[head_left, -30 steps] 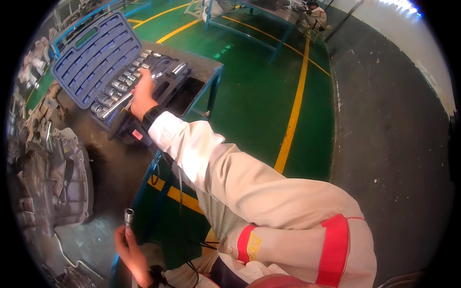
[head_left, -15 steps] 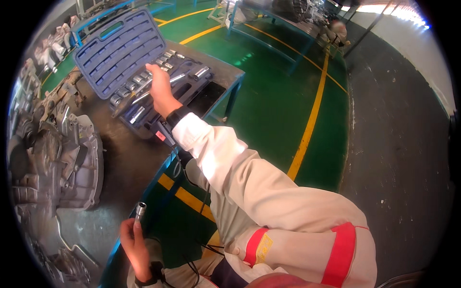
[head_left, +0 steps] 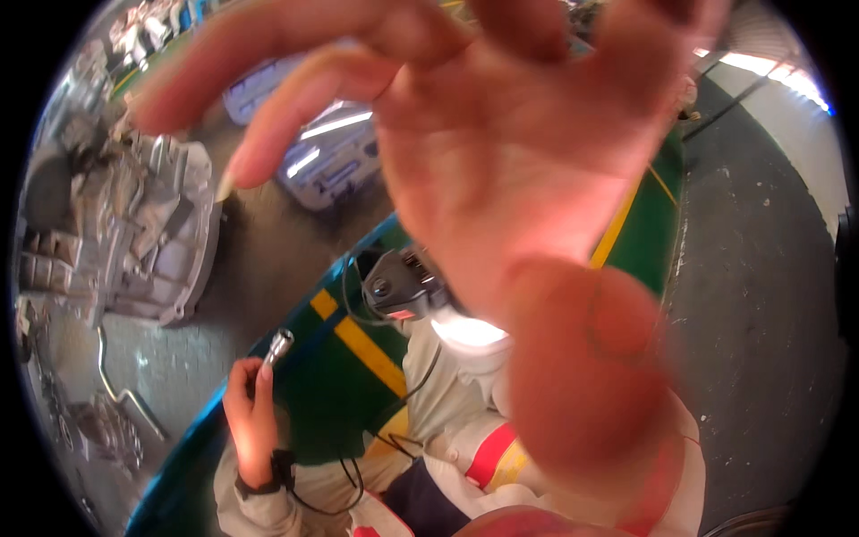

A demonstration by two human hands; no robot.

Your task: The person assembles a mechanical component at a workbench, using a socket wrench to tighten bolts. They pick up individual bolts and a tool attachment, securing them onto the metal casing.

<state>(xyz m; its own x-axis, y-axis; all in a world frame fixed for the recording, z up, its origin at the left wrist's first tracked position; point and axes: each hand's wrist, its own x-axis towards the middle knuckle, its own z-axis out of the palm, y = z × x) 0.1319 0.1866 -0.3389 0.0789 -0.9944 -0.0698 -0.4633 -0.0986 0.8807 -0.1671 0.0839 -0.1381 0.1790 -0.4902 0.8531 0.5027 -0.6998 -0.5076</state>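
Between the thumb and fingers of my left hand [head_left: 249, 416], a shiny metal socket [head_left: 281, 344] is held upright beside the blue table edge. My right hand [head_left: 519, 170] fills the upper middle very close to the camera, its palm showing and its fingers apart, with nothing in it. Behind its fingers lies the blue socket set case [head_left: 331, 170], mostly covered. Bright metal pieces show in the part of the case that can be seen. A dark device [head_left: 398, 285] sits at my right wrist.
A grey metal gearbox housing [head_left: 170, 259] stands on the table at the left, with a bent metal pipe [head_left: 109, 380] nearer. The table's blue edge [head_left: 192, 447] runs diagonally past my left hand. Black cables [head_left: 353, 488] hang near my lap. A grey wall [head_left: 761, 295] rises at the right.
My right hand has left the socket case and come up close to the camera, fingers spread. The left hand still holds the socket, slightly higher in view.
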